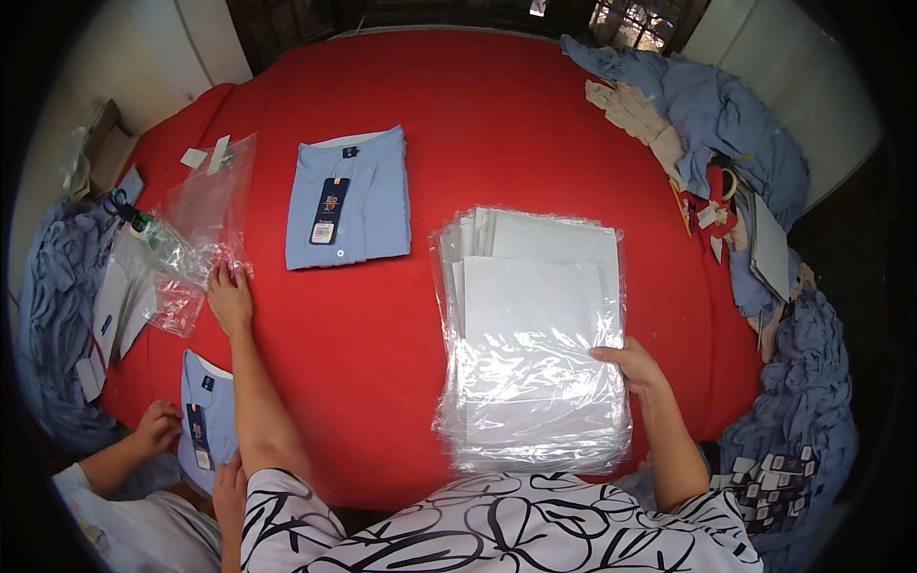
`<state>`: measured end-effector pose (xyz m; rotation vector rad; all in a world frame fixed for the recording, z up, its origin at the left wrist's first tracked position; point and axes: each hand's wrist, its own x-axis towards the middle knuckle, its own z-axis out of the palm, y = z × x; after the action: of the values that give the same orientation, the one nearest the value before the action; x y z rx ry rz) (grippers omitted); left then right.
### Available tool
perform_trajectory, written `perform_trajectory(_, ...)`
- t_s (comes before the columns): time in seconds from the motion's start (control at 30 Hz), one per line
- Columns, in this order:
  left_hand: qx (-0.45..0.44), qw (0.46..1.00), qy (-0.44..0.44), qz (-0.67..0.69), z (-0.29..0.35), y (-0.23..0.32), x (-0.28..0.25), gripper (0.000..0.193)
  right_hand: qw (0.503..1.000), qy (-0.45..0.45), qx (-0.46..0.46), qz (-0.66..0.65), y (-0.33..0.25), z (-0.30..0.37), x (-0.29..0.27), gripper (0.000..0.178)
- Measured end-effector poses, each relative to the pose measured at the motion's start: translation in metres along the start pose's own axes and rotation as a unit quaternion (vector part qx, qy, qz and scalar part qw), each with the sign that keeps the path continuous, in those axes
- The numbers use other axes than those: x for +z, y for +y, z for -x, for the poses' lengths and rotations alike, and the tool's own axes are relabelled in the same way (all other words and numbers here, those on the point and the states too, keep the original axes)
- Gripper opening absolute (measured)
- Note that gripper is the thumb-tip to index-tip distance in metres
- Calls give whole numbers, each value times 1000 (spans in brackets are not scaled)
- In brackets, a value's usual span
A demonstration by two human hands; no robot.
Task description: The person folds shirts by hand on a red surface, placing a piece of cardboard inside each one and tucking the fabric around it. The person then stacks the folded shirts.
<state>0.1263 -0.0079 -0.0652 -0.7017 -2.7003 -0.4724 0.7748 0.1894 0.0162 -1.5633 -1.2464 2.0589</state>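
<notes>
My right hand [638,367] grips the right edge of a stack of clear plastic bags with pale boards inside [535,325], its thumb on top and the other fingers hidden beneath. My left hand [231,298] reaches to the left side, fingers stretched out over the edge of loose clear plastic bags [205,220]. Between the two, farther back, a folded light-blue shirt [377,205] lies flat with a dark hang tag [328,210] on its front. Beside my left forearm, another person's hands [158,427] are at a second folded blue shirt [220,411] with a similar tag.
A red cloth [478,124] covers the table. Heaps of blue garments lie at the left [62,315] and right [735,115] edges. Scissors [119,205] rest by the left plastic. Several dark tags [774,487] sit on the blue cloth at lower right.
</notes>
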Motion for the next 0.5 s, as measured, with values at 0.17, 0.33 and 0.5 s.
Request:
perform_trajectory(0.17,-16,1000,-10,-2,5,2,-6,55,989,-21,-91,-118,23,18,19,54)
perform_trajectory(0.33,-22,1000,-10,-6,5,6,-6,56,985,-11,-11,-172,49,2,22,46)
perform_trajectory(0.5,-23,1000,4,-18,6,0,-4,55,990,-21,9,-138,33,-5,41,42)
